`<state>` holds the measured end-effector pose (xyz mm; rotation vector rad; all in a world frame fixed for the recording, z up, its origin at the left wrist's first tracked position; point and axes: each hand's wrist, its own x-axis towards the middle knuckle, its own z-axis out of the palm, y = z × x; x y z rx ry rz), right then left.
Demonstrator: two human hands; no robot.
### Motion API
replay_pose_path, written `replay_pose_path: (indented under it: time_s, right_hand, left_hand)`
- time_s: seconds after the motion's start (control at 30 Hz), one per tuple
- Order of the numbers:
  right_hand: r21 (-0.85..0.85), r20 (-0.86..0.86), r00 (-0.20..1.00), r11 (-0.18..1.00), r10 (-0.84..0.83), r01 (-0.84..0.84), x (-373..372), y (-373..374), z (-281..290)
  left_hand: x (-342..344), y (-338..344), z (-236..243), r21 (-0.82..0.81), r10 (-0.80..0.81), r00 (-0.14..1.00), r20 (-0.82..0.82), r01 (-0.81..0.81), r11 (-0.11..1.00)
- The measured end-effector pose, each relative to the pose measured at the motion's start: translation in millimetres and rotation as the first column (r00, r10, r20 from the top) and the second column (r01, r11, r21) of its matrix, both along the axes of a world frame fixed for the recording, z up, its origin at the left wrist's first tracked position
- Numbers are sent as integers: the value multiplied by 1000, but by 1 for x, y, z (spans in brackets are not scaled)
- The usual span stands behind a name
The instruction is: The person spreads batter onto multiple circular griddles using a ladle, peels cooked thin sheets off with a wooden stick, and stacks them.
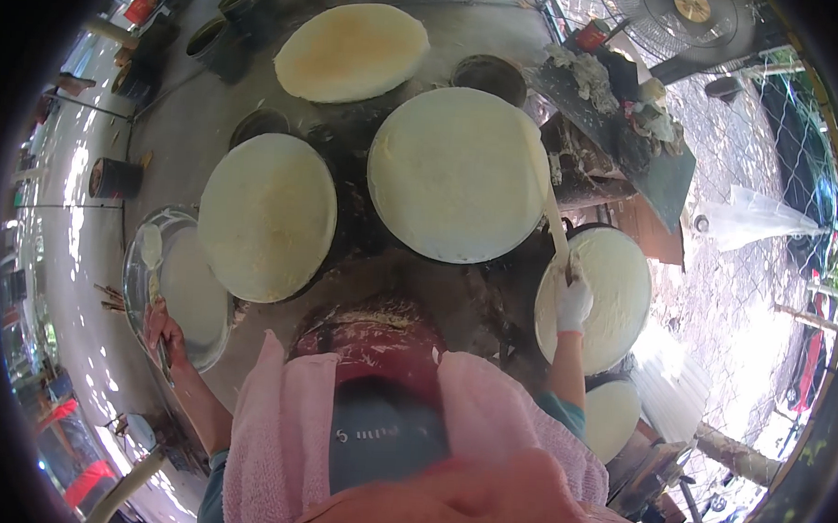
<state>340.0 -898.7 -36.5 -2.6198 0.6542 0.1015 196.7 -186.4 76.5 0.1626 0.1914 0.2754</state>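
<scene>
My left hand is closed round the handle of a ladle, whose head carries pale batter. Beneath it is a wide metal basin of milky batter. My right hand, in a white glove, grips a long flat wooden stick. The stick's far end lies along the right edge of a large round griddle covered by a thin pale layer. To the left, another round griddle bears a similar layer and overlaps the basin's rim in view. A third round pale surface is below my right hand.
Farther off lies a round pale sheet with a browned middle. Another pale disc is beside my right elbow. Dark buckets stand at the left. A cluttered dark board and a fan are at the far right.
</scene>
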Motion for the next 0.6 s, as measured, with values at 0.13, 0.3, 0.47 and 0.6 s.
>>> replay_pose_path:
  time_s: [0.13,0.3,0.47,0.6]
  right_hand:
    - [644,198,980,748,35,-157,88,-23,-38]
    - [612,263,959,750,107,-252,183,29,-28]
    - [592,275,942,739,191,-322,208,46,-16]
    - [572,248,951,764,187,-299,196,70,25]
  left_hand:
    - [2,-12,6,28,-37,999,-3,37,999]
    - [-10,-21,15,69,6,1000,1,-6,998]
    - [-16,-15,19,76,23,999,31,-26,997]
    - [-31,3,3,22,-30,998,56,29,999]
